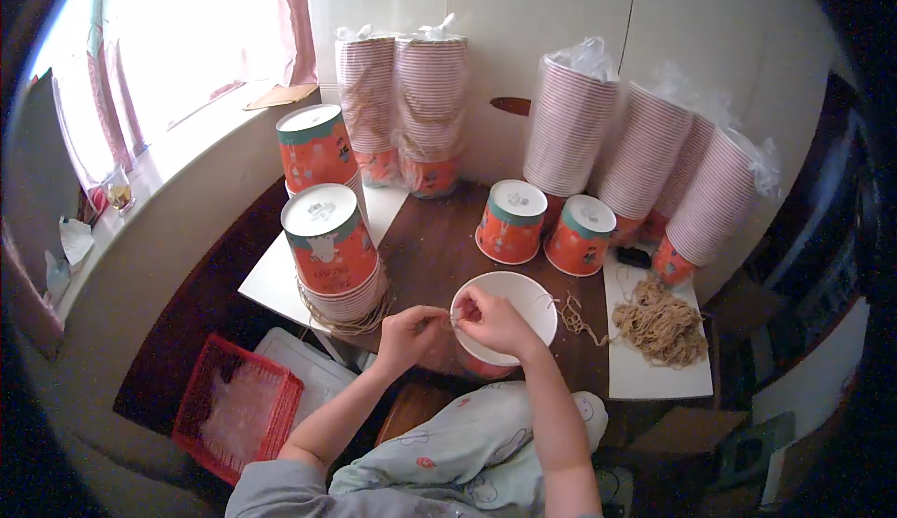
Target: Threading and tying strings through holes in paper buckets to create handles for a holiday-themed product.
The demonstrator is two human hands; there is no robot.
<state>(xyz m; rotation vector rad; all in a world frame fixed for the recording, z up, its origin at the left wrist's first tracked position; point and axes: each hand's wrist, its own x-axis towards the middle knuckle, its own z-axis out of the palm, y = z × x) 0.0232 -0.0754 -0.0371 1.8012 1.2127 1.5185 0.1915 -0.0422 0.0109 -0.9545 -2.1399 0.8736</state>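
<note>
Bare forearms (pixel 556 406) reach to an orange, white-lined paper bucket (pixel 534 314), open on the brown wooden surface (pixel 430 238). At its left rim, left hand (pixel 411 338) and right hand (pixel 495 325) have fingertips pinched together, on what I cannot tell.

From my distant place, I could not read any word with certainty. Dark lettering stood on the orange side of the front left bucket (pixel 327 249), too small for me. Its white base (pixel 320 210), and those of a middle bucket (pixel 509 230) and its right neighbour (pixel 579 245), carried grey printed marks, also unclear.
</note>
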